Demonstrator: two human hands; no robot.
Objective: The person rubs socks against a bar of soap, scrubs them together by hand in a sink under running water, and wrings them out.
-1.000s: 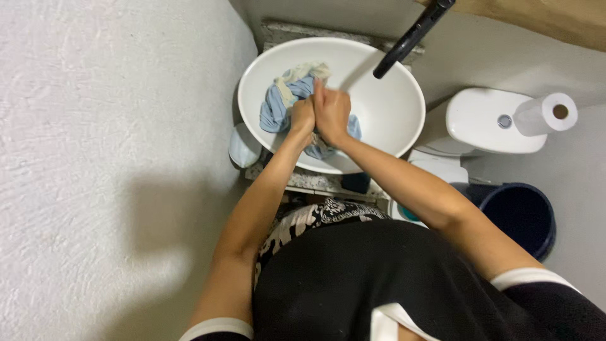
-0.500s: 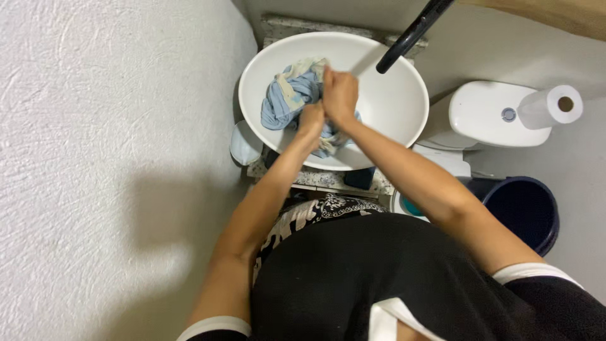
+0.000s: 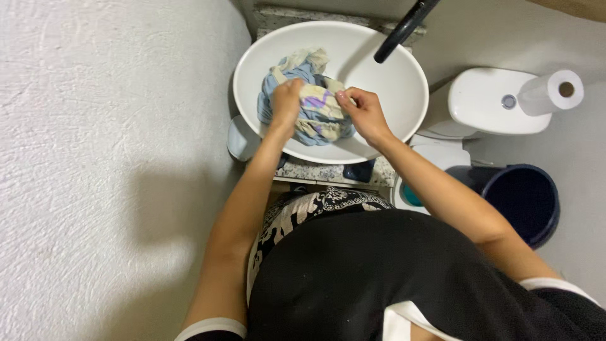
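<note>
- The left hand is closed on the wet cloth — blue and cream.
- The right hand pinches its other side.
- Both are inside the white sink.

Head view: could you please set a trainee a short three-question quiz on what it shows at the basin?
1. True or false: both hands hold the cloth inside the basin.
2. Which stands on the toilet tank? A) a soap bottle B) a paper roll C) a cup
3. What colour is the bucket beside the toilet?

Key:
1. True: the left hand and the right hand each have a grip on the bunched blue and cream cloth.
2. B.
3. Dark blue.
</note>
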